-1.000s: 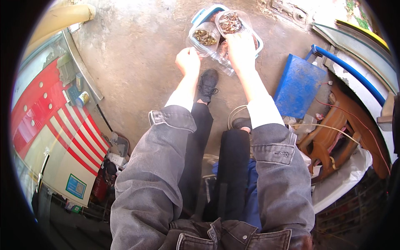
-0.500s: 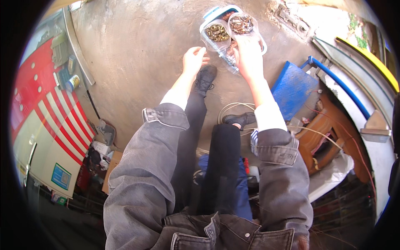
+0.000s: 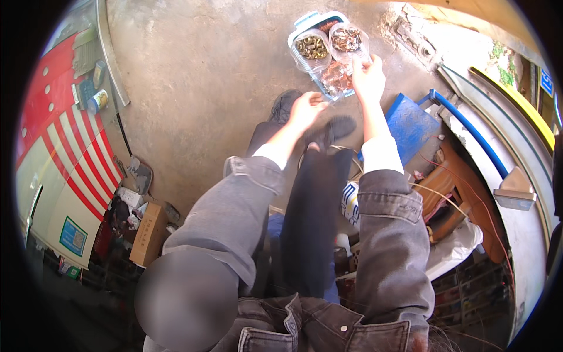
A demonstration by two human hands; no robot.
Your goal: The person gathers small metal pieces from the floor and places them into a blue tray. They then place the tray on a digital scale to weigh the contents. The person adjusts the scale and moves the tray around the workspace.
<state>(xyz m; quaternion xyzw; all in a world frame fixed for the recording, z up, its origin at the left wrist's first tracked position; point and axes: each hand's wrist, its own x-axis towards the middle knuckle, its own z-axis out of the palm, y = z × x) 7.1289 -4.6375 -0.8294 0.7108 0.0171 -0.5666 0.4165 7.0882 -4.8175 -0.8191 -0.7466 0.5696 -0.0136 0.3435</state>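
A clear plastic box [image 3: 305,24] with a light blue rim stands on the floor ahead of me. Inside are two round clear tubs. The left tub holds brass-coloured fittings [image 3: 312,47]; the right one holds small copper and silver-coloured parts [image 3: 346,40]. Loose copper-coloured pieces [image 3: 337,76] lie in the box's near part. My right hand [image 3: 369,81] is closed at the box's right edge, thumb and fingers around the rim. My left hand [image 3: 306,111] is at the near left corner, fingers stretched out and slightly apart, fingertips close to the box wall.
A blue panel [image 3: 412,130] with a blue tube leans to the right, near a brown chair-like piece [image 3: 448,182] and a pale cable. My shoes [image 3: 284,105] are just short of the box. A red and white striped panel [image 3: 76,158] and a cardboard carton [image 3: 148,233] stand left.
My right hand has drawn back from inside the box to its right edge. My left hand has moved right and nearer, to the box's corner. My right foot has shifted forward.
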